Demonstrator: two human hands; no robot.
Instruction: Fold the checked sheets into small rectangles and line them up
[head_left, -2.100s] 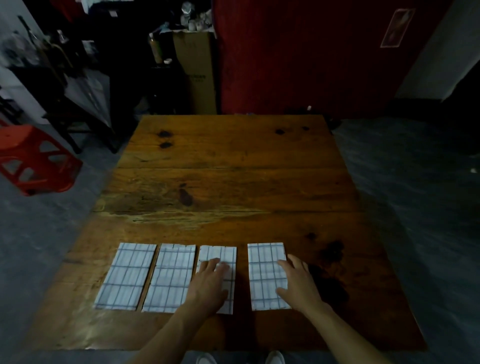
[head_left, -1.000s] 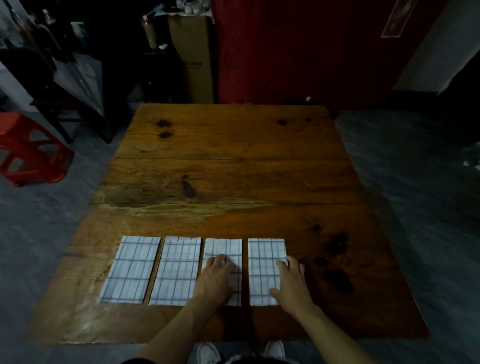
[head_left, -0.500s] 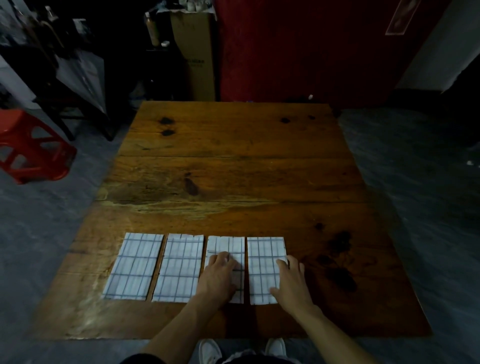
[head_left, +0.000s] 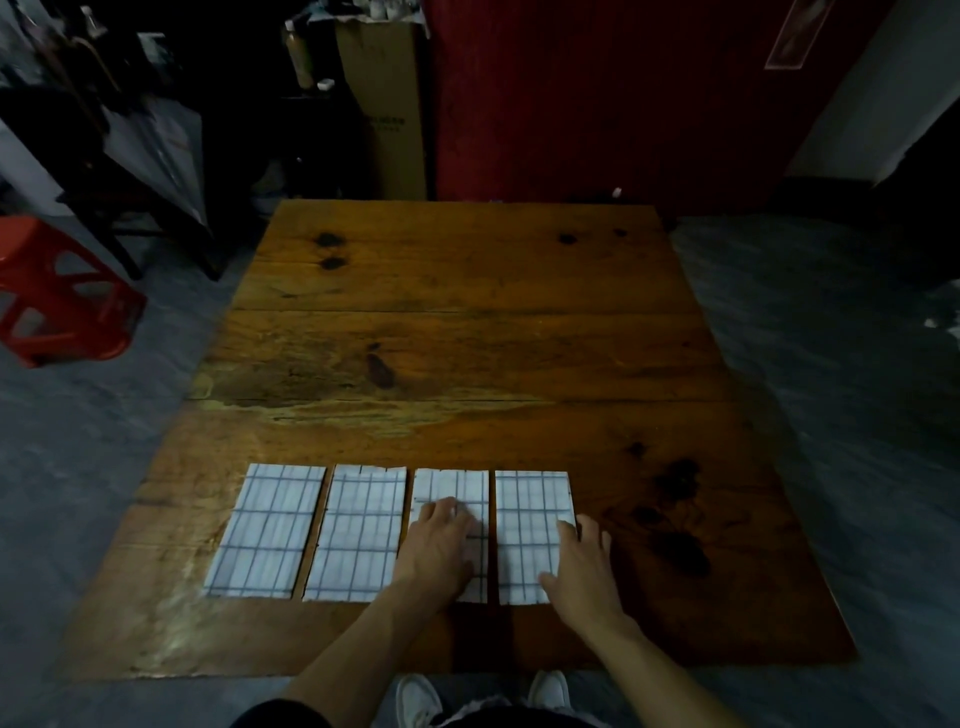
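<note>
The left hand lies flat on the third sheet, hiding its lower part. The right hand rests with straight fingers on the fourth sheet, covering its right edge. Four folded sheets sit side by side at the lower left of the counter, long sides pointing away from the person.

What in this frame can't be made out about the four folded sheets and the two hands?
Head view only:
- Third sheet: its near middle is covered by the left hand.
- Fourth sheet: its near right corner lies under the right hand.
- Fold layers in each rectangle: not countable from above.
- Palms and how hard they press: hidden by the backs of the hands.
- Print on the cardboard box: too small and dim.
</note>
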